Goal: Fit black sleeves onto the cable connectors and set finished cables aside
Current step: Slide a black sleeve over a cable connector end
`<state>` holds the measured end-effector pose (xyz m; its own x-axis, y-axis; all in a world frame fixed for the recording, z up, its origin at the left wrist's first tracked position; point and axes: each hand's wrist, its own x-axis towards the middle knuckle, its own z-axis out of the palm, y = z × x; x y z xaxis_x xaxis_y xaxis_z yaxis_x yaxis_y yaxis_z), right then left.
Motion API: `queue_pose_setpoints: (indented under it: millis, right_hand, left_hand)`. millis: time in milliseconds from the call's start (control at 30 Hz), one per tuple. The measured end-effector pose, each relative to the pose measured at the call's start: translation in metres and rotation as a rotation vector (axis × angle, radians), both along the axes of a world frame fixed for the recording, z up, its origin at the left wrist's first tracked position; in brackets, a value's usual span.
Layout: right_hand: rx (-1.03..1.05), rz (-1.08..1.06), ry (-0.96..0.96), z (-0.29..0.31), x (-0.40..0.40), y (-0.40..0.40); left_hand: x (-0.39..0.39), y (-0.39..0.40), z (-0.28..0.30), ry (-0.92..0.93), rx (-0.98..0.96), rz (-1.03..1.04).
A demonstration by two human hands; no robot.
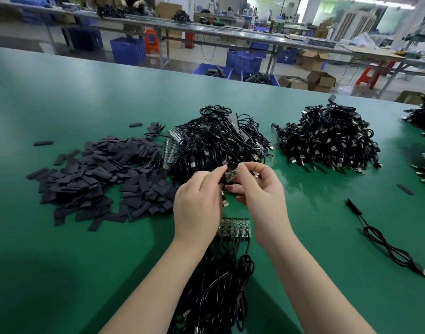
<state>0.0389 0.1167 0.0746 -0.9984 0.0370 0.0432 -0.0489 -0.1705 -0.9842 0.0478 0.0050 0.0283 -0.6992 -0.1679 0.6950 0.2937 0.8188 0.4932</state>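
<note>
Fingers of left hand (197, 201) and right hand (262, 192) pinch one connector board (230, 175); blue crates (267, 79) at 12 o'clock hold black cables.

Black sleeves (105, 179) heaped left; cables (221, 138) piled centre

Sleeves (105, 179) lie left of the cable heap (218, 138); another heap (327, 138) right.

Blue crates (244, 61), cardboard boxes (321, 80), red stool (373, 77) beyond table.
</note>
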Motion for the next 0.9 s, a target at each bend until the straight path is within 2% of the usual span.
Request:
queue_pose_setpoints:
  millis: [67, 167, 233, 300, 367, 433, 533, 700, 833, 900]
  right_hand:
    - [0.119, 0.022, 0.001, -0.011, -0.008, -0.008]
    - [0.386, 0.136, 0.109, -0.028, -0.018, -0.028]
    - [0.695, 0.219, 0.249, -0.036, -0.026, -0.042]
    - [1.135, 0.385, 0.398, -0.042, -0.034, -0.057]
    - [1.460, 0.529, 0.489, -0.046, -0.037, -0.072]
    - [1.596, 0.528, 0.578, -0.049, -0.037, -0.083]
    - [1.571, 0.433, 0.649, -0.048, -0.035, -0.090]
    - [1.335, 0.376, 0.504, -0.040, -0.035, -0.083]
    - [1.059, 0.213, 0.252, -0.036, -0.036, -0.069]
    - [0.931, 0.209, 0.123, -0.037, -0.040, -0.062]
  left_hand:
    - [-0.003, -0.008, 0.003, -0.036, 0.186, 0.008]
    - [-0.010, -0.026, 0.005, 0.047, 0.412, 0.057]
    - [-0.014, -0.039, 0.008, 0.107, 0.655, 0.083]
    - [-0.018, -0.051, 0.010, 0.192, 0.845, 0.136]
    - [-0.019, -0.059, 0.011, 0.284, 0.913, 0.178]
    - [-0.018, -0.062, 0.011, 0.330, 0.885, 0.227]
    - [-0.015, -0.059, 0.012, 0.312, 0.845, 0.276]
    - [-0.011, -0.054, 0.013, 0.265, 0.693, 0.326]
    - [-0.011, -0.052, 0.012, 0.225, 0.613, 0.371]
    - [-0.011, -0.051, 0.010, 0.184, 0.592, 0.362]
